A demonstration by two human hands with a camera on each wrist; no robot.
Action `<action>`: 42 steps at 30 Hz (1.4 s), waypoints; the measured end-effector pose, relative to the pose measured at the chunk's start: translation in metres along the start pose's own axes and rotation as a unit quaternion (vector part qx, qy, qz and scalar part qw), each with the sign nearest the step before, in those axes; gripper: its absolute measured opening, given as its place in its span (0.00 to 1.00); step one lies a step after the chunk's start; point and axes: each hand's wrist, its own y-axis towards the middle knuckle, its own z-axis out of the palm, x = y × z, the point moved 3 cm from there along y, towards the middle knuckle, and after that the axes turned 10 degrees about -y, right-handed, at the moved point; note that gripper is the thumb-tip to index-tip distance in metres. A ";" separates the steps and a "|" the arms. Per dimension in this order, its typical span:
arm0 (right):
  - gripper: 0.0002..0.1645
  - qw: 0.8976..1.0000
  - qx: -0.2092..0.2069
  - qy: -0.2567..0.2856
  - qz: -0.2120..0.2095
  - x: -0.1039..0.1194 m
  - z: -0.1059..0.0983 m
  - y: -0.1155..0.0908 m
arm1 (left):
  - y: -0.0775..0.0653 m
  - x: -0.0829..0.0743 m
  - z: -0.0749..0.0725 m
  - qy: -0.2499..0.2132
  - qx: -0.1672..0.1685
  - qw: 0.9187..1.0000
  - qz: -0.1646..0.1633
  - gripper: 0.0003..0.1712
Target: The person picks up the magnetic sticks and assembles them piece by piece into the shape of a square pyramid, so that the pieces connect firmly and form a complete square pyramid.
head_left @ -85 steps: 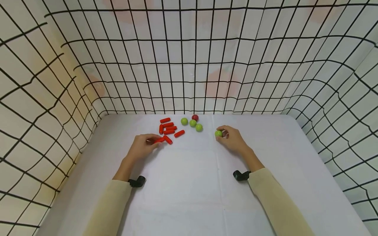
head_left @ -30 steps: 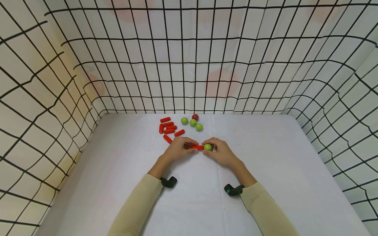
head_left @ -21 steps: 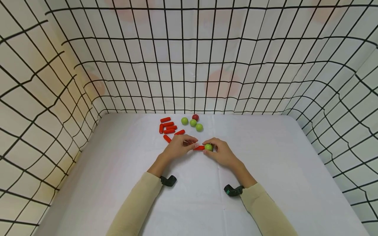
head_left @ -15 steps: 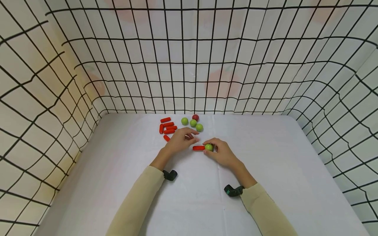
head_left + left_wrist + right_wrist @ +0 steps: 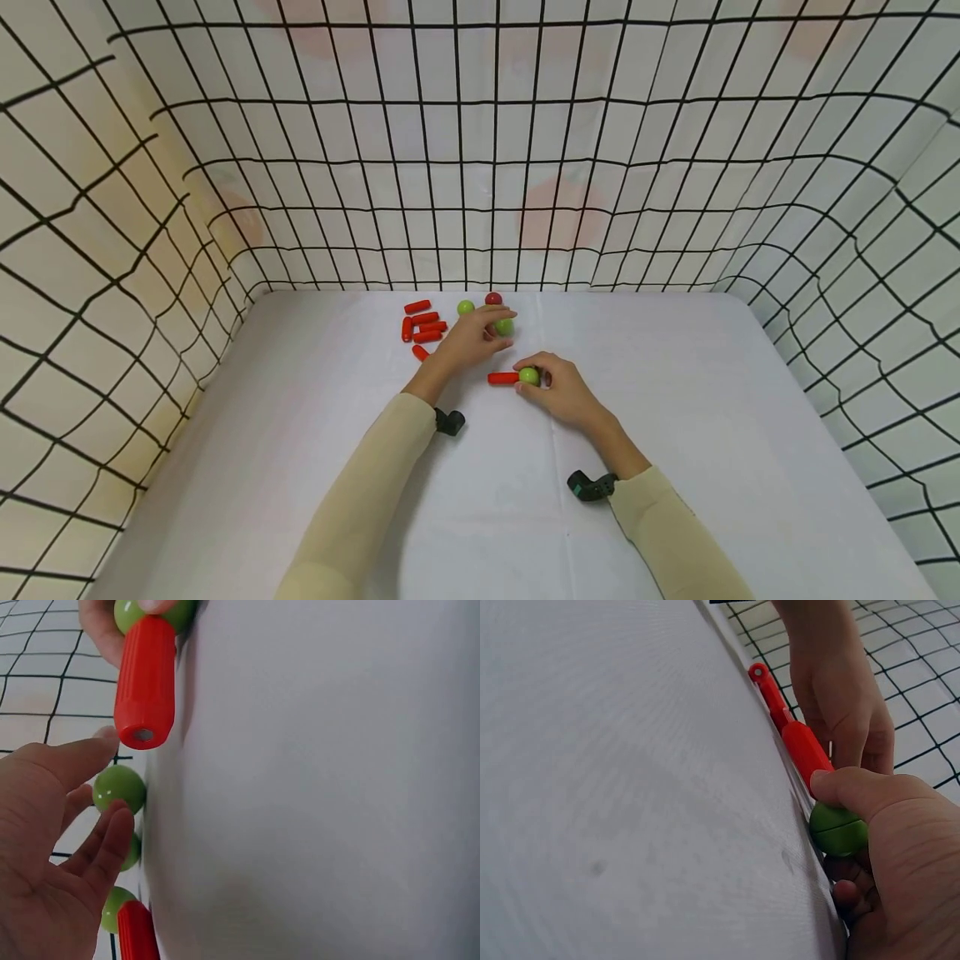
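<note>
- Right hand (image 5: 564, 392): pinching green ball (image 5: 528, 377), red rod (image 5: 502, 378) butted against it.
- Left hand (image 5: 470, 340): released, fingers loosely around second green ball (image 5: 505, 327); contact unclear.

Head view: from your head, forward and down, farthest off; counter (image 5: 510, 500) below, wire mesh (image 5: 492, 208) above. Wrist views: close, sideways-tilted; your left hand (image 5: 37, 847) at left of its frame, your right hand (image 5: 907, 862) lower right of the other. Both share red stick (image 5: 146, 682), green ball (image 5: 838, 830).
</note>
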 end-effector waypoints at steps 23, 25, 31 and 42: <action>0.16 1.000 -0.009 -0.003 0.007 -0.004 0.002 -0.003 | -0.027 0.011 -0.007 0.005 -0.014 1.000 -0.006 0.24; 0.16 1.000 -0.014 -0.004 0.003 -0.004 0.002 -0.003 | -0.036 0.011 -0.011 -0.013 -0.023 1.000 -0.012 0.24; 0.16 1.000 -0.019 -0.002 0.000 -0.005 0.002 -0.003 | -0.062 0.016 -0.020 -0.071 -0.035 0.996 -0.029 0.23; 0.15 0.999 -0.035 0.002 0.007 -0.010 0.001 0.001 | -0.083 0.024 -0.014 -0.087 -0.003 0.996 -0.024 0.25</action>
